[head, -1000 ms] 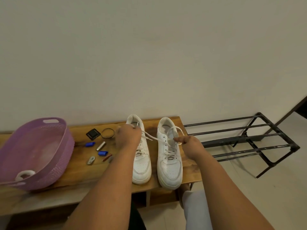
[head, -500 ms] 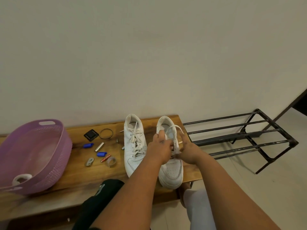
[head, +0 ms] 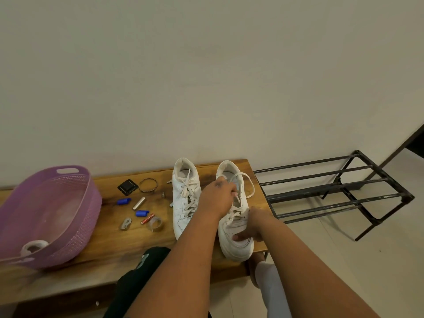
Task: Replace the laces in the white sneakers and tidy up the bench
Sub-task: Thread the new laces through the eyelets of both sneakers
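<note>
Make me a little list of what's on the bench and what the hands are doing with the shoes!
bench: wooden, against the wall
right sneaker: white, laces partly loosened
left sneaker: white, laced, untouched
left hand: pinches a lace on the right sneaker
right hand: holds the right sneaker's toe
basket: purple, tape roll inside
small items: scattered between basket and sneakers
shoe rack: black metal, beside the bench

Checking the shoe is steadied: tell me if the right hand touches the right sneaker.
Touching. The head view shows the right hand gripping the right sneaker at its toe, thumb pressed on top.
</note>
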